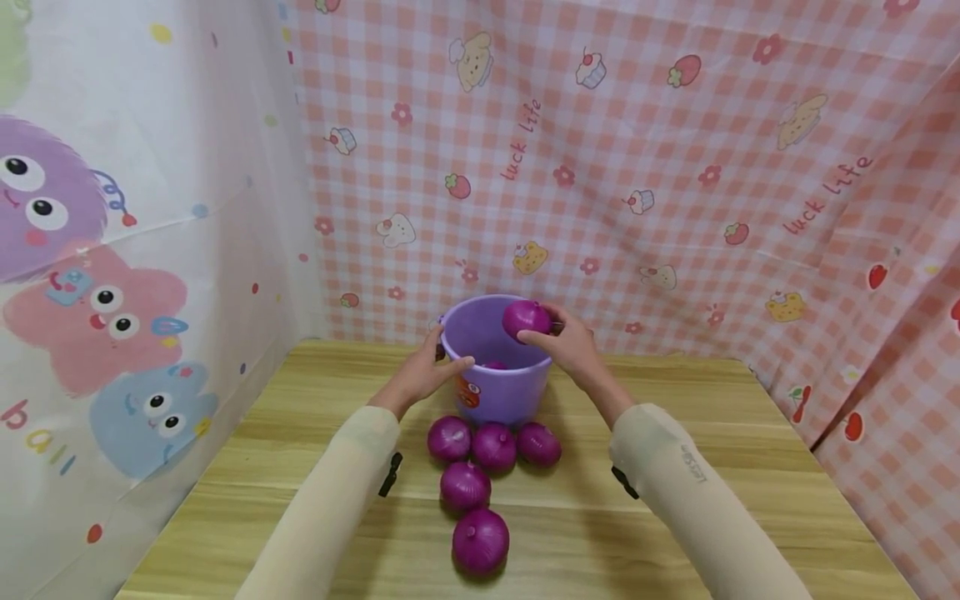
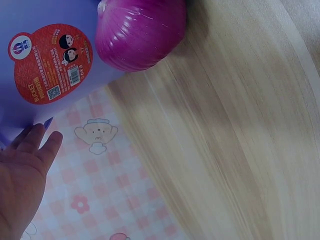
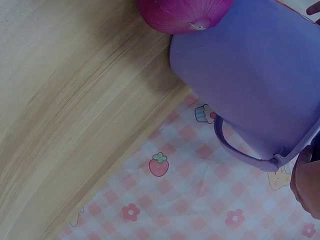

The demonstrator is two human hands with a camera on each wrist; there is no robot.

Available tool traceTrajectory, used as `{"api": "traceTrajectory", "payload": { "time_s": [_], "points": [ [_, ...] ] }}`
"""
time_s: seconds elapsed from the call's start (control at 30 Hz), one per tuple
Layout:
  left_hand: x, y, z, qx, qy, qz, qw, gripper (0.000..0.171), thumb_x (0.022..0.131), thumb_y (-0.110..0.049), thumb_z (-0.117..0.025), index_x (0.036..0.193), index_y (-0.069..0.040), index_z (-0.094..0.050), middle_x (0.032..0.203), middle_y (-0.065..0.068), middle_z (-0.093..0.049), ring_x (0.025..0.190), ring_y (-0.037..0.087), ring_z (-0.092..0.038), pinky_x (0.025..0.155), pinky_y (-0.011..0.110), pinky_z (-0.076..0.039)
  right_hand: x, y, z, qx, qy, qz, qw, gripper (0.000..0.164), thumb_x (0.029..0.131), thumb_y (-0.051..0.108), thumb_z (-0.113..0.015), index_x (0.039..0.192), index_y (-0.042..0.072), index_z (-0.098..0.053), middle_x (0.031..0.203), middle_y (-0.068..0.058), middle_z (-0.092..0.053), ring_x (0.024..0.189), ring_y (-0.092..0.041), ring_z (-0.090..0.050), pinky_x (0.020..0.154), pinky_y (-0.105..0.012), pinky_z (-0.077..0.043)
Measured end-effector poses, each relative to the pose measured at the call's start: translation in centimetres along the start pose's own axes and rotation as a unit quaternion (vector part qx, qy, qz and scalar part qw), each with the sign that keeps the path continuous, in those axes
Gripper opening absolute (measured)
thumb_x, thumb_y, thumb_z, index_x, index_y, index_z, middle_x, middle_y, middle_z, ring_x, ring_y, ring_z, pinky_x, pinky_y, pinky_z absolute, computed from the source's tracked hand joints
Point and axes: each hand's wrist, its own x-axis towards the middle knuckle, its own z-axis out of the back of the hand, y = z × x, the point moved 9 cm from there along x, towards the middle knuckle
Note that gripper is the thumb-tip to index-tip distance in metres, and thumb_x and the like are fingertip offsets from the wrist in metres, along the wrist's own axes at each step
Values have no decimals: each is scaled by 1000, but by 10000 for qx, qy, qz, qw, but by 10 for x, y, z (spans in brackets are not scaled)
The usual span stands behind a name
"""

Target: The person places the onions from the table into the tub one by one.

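A purple bucket with a red sticker stands upright on the table, and part of an onion shows inside it. My left hand holds the bucket at its left rim, with the thumb at the front edge and the fingers along the outside. My right hand grips a red onion over the bucket's right rim, thumb in front; its other fingers are partly hidden behind the onion. In the right wrist view, the right hand shows only at the edge, beside the rim and the bucket's handle.
Three red onions lie in a row at the bucket's front. Nearer me are two more, one onion behind another onion. Behind the wooden table hangs a pink checked cloth; a white printed cloth hangs left.
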Motion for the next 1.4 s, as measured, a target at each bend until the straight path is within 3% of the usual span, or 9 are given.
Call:
{"api": "traceTrajectory", "payload": {
  "time_s": [0.57,0.73,1.4],
  "points": [
    [0,-3,-3,29,22,-28,10000,101,83,-67,-67,159,-28,-15,157,15,-34,144,32,-32,113,58,-28,-1,3,-24,-158,284,194,9993,79,84,26,-81,148,1,-42,139,-20,-53,123,-31,-56,102,-42,-48],
    [1,-3,-3,8,11,-30,10000,97,86,-62,-68,159,-28,-15,157,15,-34,144,32,-32,114,58,-28,-1,2,-23,-274,255,197,9991,81,84,28,-81,150,2,-40,142,-20,-50,124,-33,-54,102,-44,-48],
    [0,-1,-1,-12,33,-43,10000,104,83,-66,-68,160,-24,-13,158,16,-32,144,33,-31,113,58,-28,-4,0,-21,-164,242,92,9995,77,86,31,-78,150,6,-42,142,-17,-50,129,-33,-50,106,-44,-44]
  ]
}}
